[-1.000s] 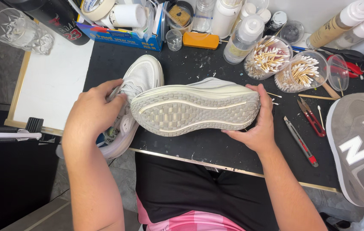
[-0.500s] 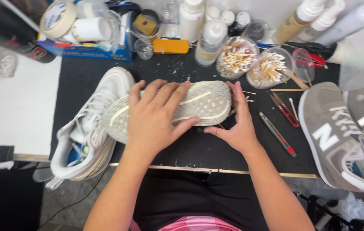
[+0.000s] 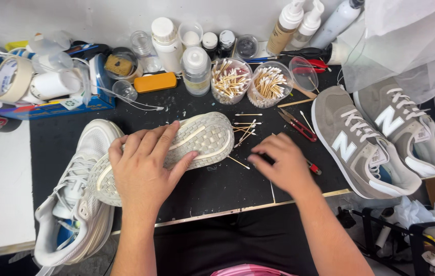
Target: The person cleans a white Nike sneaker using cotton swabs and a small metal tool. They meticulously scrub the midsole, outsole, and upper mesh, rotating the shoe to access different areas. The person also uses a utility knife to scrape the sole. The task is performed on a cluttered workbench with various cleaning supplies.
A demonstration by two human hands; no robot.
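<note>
Holding that white sneaker (image 3: pixel 176 148) sole-up on the black mat (image 3: pixel 212 189) with just a flat palm looks a bit dicey to me. It lies across the middle of the mat, its heel end propped on the second white sneaker (image 3: pixel 79 204), which hangs partly off the front edge. If the left hand (image 3: pixel 143 171) presses harder, I reckon the lower shoe could slide off the bench, or the upper one could rock off it.

The left hand's fingers are spread and laid flat over the tread, not curled around anything, thumb out toward the toe end. The right hand (image 3: pixel 281 163) sits palm-down on the mat just beside the shoe's toe, fingers bent down onto a small dark tool (image 3: pixel 313 167) with a red end; whether it's pinched or only touched, I can't tell.

Loose cotton swabs (image 3: pixel 245 128) lie right beside that hand, with red snips (image 3: pixel 299 125) near them, so a careless sweep might scatter them. Two open tubs of swabs (image 3: pixel 248 82) stand behind, and a pair of grey sneakers (image 3: pixel 375 138) sits off to the right.
</note>
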